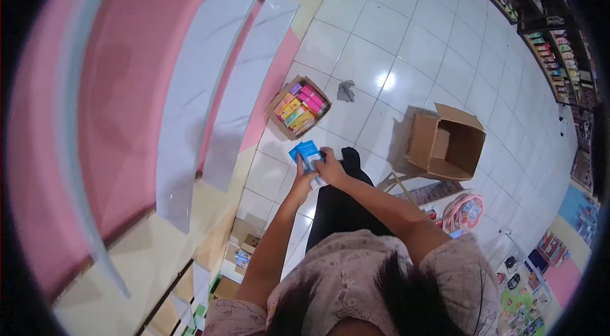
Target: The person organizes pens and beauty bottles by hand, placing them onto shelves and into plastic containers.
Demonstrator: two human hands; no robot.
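Blue-and-white small boxes, at least two overlapping, are held in front of my body. My left hand grips them from the left and below, its thumb along the near one. My right hand closes on their right side, fingers bent over the edge. The print on them is too small to read. Just beyond my hands, an open cardboard box stands on the floor, filled with pink, yellow and purple packs.
A larger cardboard box lies on the tiled floor to the right with its opening showing. A grey crumpled cloth or bag lies ahead. White marbled shelves line the left wall. Stocked shelves stand far right; a pink basket is nearer.
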